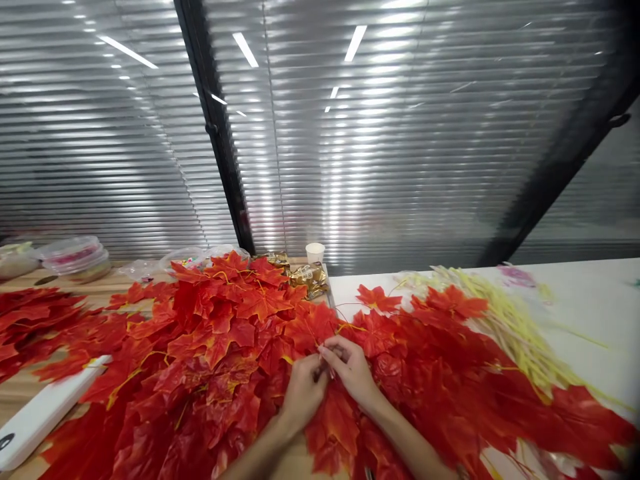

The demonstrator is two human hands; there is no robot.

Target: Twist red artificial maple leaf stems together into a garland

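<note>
Red artificial maple leaves (pixel 215 333) with yellow-orange stems lie in a large heap across the table. Near the middle, my left hand (pixel 305 387) is closed, its thumb and fingers pinched at a leaf stem. My right hand (pixel 347 370) meets it from the right, thumb and index finger pinched on the same spot. One red leaf (pixel 313 327) spreads just beyond my fingertips, and another red leaf (pixel 334 423) hangs below, between my wrists. The exact point that the fingertips hold is small and partly hidden.
A white elongated object (pixel 47 413) lies at left. Behind the leaves stand round plastic containers (pixel 75 257), gold wrappers (pixel 311 279) and a white paper cup (pixel 315 252). Yellow strands (pixel 505 320) lie at right on a white table (pixel 595 300). Blinds (pixel 400 147) rise behind.
</note>
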